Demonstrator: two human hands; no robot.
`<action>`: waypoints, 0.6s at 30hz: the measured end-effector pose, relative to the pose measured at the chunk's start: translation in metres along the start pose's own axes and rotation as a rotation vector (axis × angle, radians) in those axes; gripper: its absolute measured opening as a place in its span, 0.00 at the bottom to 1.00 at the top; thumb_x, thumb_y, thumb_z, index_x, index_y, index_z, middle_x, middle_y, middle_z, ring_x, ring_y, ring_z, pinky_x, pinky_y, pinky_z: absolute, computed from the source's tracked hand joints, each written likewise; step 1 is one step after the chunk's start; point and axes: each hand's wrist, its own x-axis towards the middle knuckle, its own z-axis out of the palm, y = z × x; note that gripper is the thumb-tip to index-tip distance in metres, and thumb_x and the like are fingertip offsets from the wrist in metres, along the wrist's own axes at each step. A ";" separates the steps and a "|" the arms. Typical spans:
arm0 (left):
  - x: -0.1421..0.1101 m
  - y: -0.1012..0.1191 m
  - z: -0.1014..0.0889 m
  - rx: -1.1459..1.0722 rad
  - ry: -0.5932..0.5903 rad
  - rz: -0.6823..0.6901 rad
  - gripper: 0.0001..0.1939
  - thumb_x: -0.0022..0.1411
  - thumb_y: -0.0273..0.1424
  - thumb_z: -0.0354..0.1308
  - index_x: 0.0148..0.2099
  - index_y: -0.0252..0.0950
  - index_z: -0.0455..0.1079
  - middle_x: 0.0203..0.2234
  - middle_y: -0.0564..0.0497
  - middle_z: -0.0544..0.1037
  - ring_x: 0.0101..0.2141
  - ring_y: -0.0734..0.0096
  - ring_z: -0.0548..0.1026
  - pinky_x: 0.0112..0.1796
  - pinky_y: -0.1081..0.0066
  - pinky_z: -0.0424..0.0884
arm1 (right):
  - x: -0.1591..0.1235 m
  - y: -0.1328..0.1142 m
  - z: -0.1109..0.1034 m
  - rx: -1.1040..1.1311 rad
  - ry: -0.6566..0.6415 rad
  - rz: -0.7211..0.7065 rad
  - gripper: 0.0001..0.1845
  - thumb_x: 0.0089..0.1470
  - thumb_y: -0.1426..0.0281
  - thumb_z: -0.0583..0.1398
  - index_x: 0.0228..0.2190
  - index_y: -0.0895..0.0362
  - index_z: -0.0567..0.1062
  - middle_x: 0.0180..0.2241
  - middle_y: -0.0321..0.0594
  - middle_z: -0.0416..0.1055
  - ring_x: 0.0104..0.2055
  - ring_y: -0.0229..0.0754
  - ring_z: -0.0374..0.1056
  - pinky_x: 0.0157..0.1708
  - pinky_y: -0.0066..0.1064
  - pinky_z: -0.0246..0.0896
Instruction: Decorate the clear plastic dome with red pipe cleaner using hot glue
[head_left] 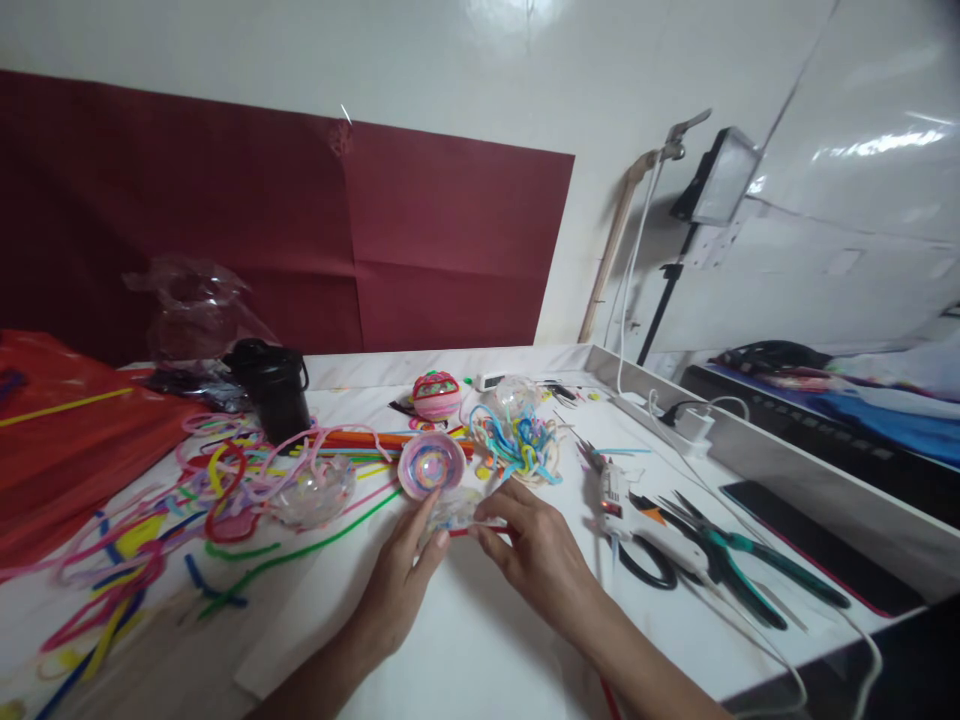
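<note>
My left hand [397, 575] grips the near side of a clear plastic dome [454, 508], its thumb at the rim. My right hand [540, 550] pinches a red pipe cleaner [459, 533] against the dome's near edge; the fingers partly hide both. A red length also shows below my right forearm. Just behind the dome sits a bowl [431, 466] of coiled pink, purple and blue strands. Farther back is a round pink and red wrapped piece [436, 396]. To the right lies a bundle of short coloured pipe cleaners [525, 440].
Loose pipe cleaners [225, 480] and another clear dome [313, 495] spread across the left, near a black lidded cup [271, 385]. On the right lie a white glue gun [645, 525], green-handled pliers [739, 560] and a dark phone-like slab [817, 545]. A cord trails along the right edge.
</note>
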 end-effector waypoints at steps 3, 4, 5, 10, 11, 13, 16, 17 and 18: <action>0.000 0.000 0.001 -0.019 0.001 -0.012 0.30 0.63 0.42 0.57 0.64 0.37 0.68 0.64 0.41 0.69 0.64 0.51 0.65 0.63 0.55 0.61 | 0.000 0.000 0.000 -0.017 0.007 -0.002 0.04 0.59 0.72 0.61 0.35 0.55 0.77 0.34 0.39 0.73 0.30 0.40 0.70 0.31 0.30 0.61; 0.001 0.000 0.001 -0.020 -0.001 -0.013 0.30 0.63 0.42 0.57 0.64 0.37 0.68 0.64 0.41 0.69 0.64 0.51 0.64 0.63 0.55 0.60 | 0.000 0.000 0.000 -0.019 0.007 -0.001 0.04 0.59 0.72 0.61 0.35 0.55 0.77 0.34 0.39 0.73 0.30 0.40 0.70 0.31 0.30 0.60; 0.001 0.000 0.001 -0.020 -0.004 -0.015 0.30 0.63 0.43 0.56 0.64 0.37 0.68 0.64 0.41 0.69 0.65 0.50 0.64 0.63 0.55 0.60 | 0.000 0.000 0.000 -0.017 0.007 -0.001 0.04 0.59 0.72 0.61 0.35 0.54 0.77 0.34 0.39 0.72 0.30 0.40 0.70 0.31 0.30 0.60; 0.000 -0.003 0.000 -0.021 -0.030 -0.031 0.31 0.64 0.44 0.54 0.66 0.35 0.66 0.66 0.40 0.66 0.65 0.49 0.63 0.62 0.55 0.62 | 0.000 -0.001 -0.001 -0.008 0.004 0.004 0.04 0.58 0.74 0.61 0.35 0.55 0.77 0.34 0.38 0.72 0.30 0.40 0.69 0.31 0.30 0.60; 0.000 -0.004 0.000 -0.021 -0.034 -0.035 0.32 0.64 0.44 0.54 0.66 0.35 0.65 0.66 0.40 0.66 0.65 0.49 0.63 0.62 0.54 0.62 | 0.000 -0.001 -0.001 -0.007 0.000 0.009 0.04 0.57 0.74 0.62 0.35 0.55 0.77 0.34 0.38 0.72 0.29 0.40 0.69 0.31 0.30 0.59; 0.001 -0.006 -0.001 -0.027 -0.040 -0.044 0.32 0.65 0.43 0.54 0.67 0.36 0.65 0.66 0.40 0.65 0.64 0.49 0.64 0.62 0.54 0.63 | 0.000 -0.001 -0.001 -0.006 -0.004 0.017 0.04 0.57 0.75 0.62 0.35 0.55 0.77 0.34 0.38 0.72 0.29 0.39 0.68 0.31 0.30 0.59; 0.001 -0.006 -0.002 -0.054 -0.058 -0.064 0.32 0.65 0.43 0.54 0.67 0.36 0.64 0.67 0.40 0.65 0.64 0.49 0.65 0.61 0.53 0.64 | 0.000 -0.001 -0.002 -0.006 -0.010 0.027 0.04 0.57 0.74 0.62 0.35 0.54 0.77 0.34 0.38 0.73 0.29 0.40 0.69 0.31 0.30 0.59; 0.001 -0.005 -0.003 -0.068 -0.066 -0.070 0.32 0.65 0.43 0.55 0.67 0.36 0.64 0.67 0.40 0.65 0.64 0.49 0.65 0.61 0.52 0.64 | 0.001 -0.002 -0.002 -0.008 -0.013 0.031 0.04 0.56 0.75 0.62 0.35 0.54 0.77 0.35 0.38 0.73 0.30 0.40 0.69 0.31 0.30 0.59; 0.001 -0.004 -0.003 -0.083 -0.073 -0.077 0.32 0.64 0.43 0.55 0.67 0.37 0.64 0.67 0.40 0.64 0.64 0.48 0.65 0.61 0.52 0.65 | 0.001 -0.002 -0.002 -0.009 -0.017 0.037 0.05 0.56 0.75 0.62 0.35 0.54 0.77 0.35 0.38 0.73 0.30 0.40 0.69 0.31 0.30 0.59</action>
